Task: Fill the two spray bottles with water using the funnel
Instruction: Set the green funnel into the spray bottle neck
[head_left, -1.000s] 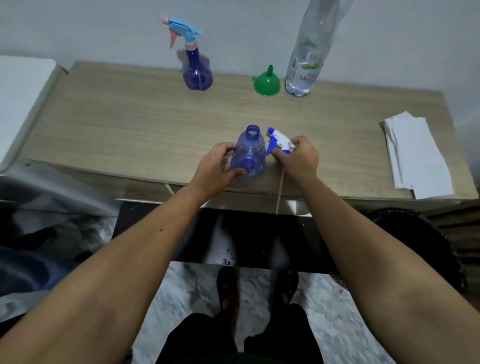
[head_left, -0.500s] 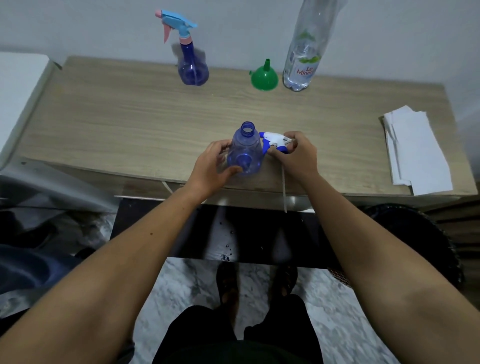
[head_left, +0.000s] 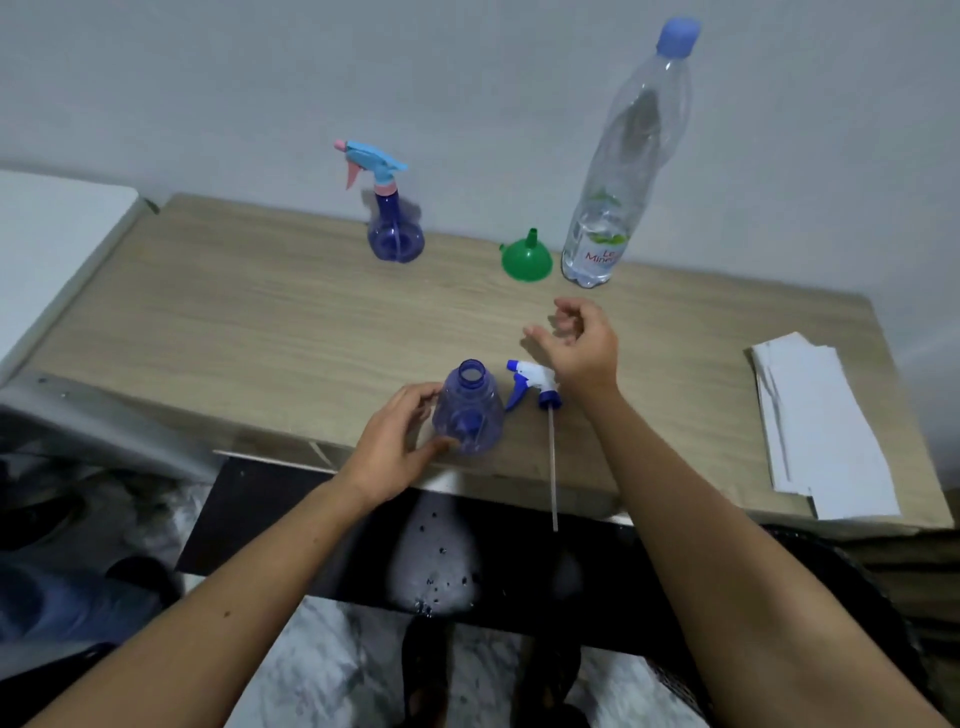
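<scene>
Left hand (head_left: 396, 447) grip grasping uncapped spray bottle (head_left: 469, 410), upright at bench (head_left: 234, 332) front edge. Right hand (head_left: 579, 345) grip released, holding nothing, above detached sprayer head (head_left: 535, 387). Funnel (head_left: 525, 258) inverted beside water bottle (head_left: 618, 171), rear.

The clear water bottle (head_left: 618, 171) carries a label with red letters reading "Le Mine", the rest curving out of sight. Nothing else legible shows.

Domestic room. Indicators: wood-grain table (head_left: 234, 322) against plain painted wall (head_left: 363, 78). Marble-pattern floor tiles (head_left: 322, 670) below.
</scene>
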